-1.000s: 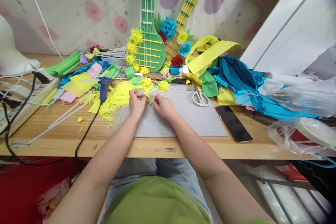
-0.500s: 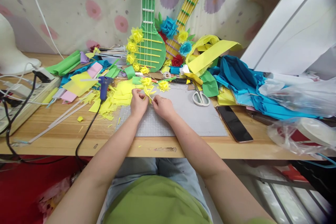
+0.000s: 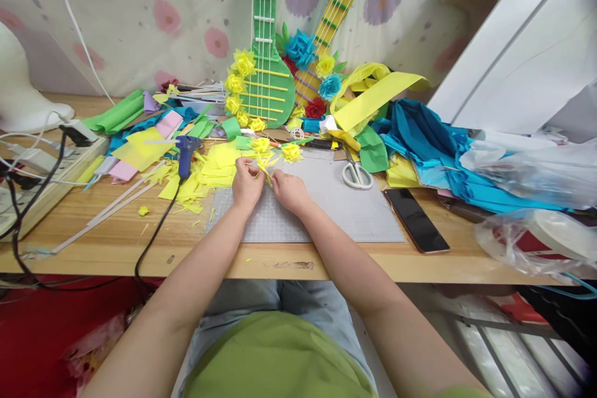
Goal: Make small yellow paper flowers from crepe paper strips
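Both hands meet over a grey cutting mat [image 3: 354, 217], pinching a small yellow paper flower [image 3: 263, 163] between them. My left hand [image 3: 247, 185] is closed on the flower's left side, and my right hand [image 3: 290, 190] grips it low on the right. The narrow petals stick up above the fingertips; its base is partly hidden by my fingers. Just behind it lie two finished-looking yellow paper roses, one [image 3: 291, 152] to the right and another [image 3: 260, 145] farther back. To the left is a pile of cut yellow crepe paper [image 3: 219, 165].
A blue glue gun [image 3: 185, 155] stands left, its black cord running off the table's front edge. White-handled scissors [image 3: 357, 175] and a phone [image 3: 416, 221] lie right. Flower-trimmed green [image 3: 270, 90] and yellow [image 3: 321, 43] guitar-shaped crafts lean at the back. Blue crepe paper [image 3: 420, 130] is heaped right.
Hardly anything differs. Both hands keep their pinch on the yellow paper flower, which has shifted only very slightly.
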Available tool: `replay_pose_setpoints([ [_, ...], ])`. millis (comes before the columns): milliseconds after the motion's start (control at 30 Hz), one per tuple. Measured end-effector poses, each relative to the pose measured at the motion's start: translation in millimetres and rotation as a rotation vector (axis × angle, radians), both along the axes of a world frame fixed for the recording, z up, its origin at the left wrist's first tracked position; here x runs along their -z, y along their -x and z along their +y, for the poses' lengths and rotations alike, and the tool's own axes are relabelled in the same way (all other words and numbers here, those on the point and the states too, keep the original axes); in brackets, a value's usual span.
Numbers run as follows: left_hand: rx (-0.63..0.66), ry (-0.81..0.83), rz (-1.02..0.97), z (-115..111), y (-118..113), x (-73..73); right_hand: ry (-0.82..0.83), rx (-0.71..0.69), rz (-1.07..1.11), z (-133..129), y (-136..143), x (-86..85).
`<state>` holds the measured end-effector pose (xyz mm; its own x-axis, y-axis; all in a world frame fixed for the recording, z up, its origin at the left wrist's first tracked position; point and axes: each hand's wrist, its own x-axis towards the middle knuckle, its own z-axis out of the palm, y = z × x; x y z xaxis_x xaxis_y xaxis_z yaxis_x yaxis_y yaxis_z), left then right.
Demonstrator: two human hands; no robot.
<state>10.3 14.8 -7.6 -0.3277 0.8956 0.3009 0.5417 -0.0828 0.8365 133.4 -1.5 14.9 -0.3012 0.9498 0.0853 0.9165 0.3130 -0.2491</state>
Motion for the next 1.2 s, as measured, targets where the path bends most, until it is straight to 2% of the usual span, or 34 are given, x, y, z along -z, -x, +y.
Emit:
replay_pose_setpoints([
  [267,0.022,-0.013,0.031,-3,0,-3.4,0.015,-0.040,0.000,0,0,0.7],
  [533,-0.020,-0.030,-0.028,0,2,-5.0,-0.009,0.011,0.057,-2,7,-1.3],
  [700,-0.059,-0.035,-0.117,6,6,-0.7,-0.009,-0.002,0.096,-3,5,-1.2],
  [833,-0.106,-0.055,-0.190,13,13,4.8,-0.011,-0.080,0.155,-3,-5,-2.8],
  [900,-0.120,-0.055,-0.198,14,15,6.2,-0.024,-0.069,0.206,-1,-11,-3.9],
  [1067,-0.033,-0.014,-0.113,11,13,4.3,-0.038,0.075,0.356,4,-16,-4.1],
  [1200,0.064,0.026,-0.065,7,5,2.6,0.022,0.099,0.350,5,-13,-2.6],
])
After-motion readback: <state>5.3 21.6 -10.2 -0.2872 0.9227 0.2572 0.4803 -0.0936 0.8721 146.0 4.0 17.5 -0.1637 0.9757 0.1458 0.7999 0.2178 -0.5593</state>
